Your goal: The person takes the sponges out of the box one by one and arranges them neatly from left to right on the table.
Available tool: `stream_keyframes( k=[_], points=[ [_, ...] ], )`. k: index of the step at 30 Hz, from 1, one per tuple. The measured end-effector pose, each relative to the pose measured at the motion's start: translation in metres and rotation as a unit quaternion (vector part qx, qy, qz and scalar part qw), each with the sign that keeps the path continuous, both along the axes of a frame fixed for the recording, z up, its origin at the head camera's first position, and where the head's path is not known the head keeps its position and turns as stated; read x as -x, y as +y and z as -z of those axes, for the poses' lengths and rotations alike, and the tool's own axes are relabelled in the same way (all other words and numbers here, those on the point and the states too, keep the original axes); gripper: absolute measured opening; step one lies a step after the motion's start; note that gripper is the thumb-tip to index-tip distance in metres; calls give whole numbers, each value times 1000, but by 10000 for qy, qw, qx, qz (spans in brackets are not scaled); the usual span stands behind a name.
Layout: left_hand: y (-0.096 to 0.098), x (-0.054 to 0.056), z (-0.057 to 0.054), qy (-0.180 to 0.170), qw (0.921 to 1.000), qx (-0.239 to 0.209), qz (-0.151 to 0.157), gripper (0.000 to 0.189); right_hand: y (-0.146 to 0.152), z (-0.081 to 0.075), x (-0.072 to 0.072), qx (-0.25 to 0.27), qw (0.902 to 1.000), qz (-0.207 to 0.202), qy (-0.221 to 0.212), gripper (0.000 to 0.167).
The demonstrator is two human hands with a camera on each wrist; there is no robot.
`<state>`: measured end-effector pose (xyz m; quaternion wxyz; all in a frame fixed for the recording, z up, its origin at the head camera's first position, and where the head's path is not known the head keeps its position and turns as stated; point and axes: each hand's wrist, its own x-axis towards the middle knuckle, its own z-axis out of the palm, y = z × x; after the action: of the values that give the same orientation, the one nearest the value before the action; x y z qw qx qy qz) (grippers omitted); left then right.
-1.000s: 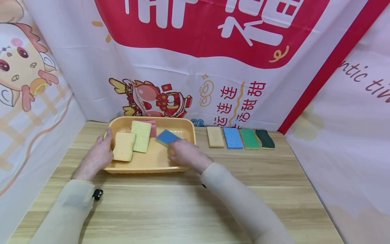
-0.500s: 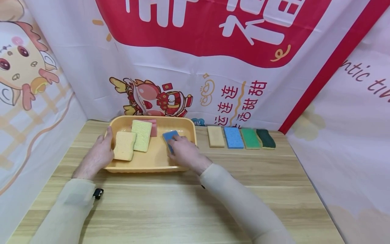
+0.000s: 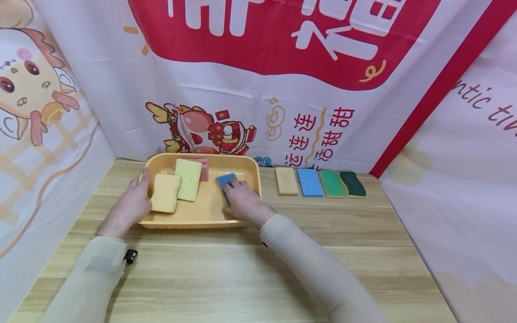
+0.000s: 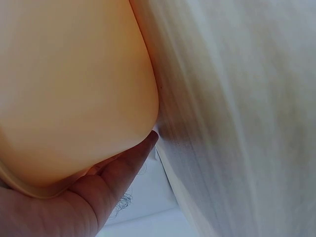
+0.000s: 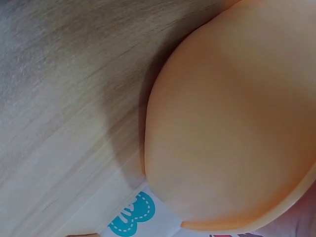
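The blue sponge [image 3: 225, 178], slanted the other way a second ago, now points away from the person in the tray's [image 3: 208, 216] right half, seemingly being settled apart from the yellow sponge [image 3: 188, 179]. The right hand [image 3: 245, 202] grips it, fingers closed; the left hand [image 3: 131, 202] clasps the tray's left end.

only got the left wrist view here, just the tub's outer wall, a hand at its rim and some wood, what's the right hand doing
Observer: The right hand holds a blue sponge in the right half of the tub.
Operator: anything else in there
Observer: Yes, toward the left: a peach sponge and a pale yellow sponge, which partly covers something pink.
Operator: and outside it, over to the right
Observer: Four more sponges in a row: cream, light blue, green, dark green.
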<state>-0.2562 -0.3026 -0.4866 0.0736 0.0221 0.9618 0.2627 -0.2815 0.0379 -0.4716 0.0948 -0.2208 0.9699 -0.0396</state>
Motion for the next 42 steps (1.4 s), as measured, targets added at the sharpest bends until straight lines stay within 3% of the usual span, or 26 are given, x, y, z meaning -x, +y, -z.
stream_keyframes(
  k=[17, 26, 37, 42],
  points=[
    [1, 0, -1, -41, 10000, 13, -31, 98, 2, 2, -2, 24, 10000, -68, 13, 75],
    [1, 1, -1, -38, 9999, 98, -33, 98, 4, -7, -3, 31, 9996, -258, 124, 65],
    [1, 0, 0, 71, 9999, 143, 13, 98, 4, -19, -5, 691, 9960, -383, 415, 36],
    [1, 0, -1, 46, 9999, 139, -9, 98, 4, -25, -7, 994, 9935, -307, 455, 35]
  ],
)
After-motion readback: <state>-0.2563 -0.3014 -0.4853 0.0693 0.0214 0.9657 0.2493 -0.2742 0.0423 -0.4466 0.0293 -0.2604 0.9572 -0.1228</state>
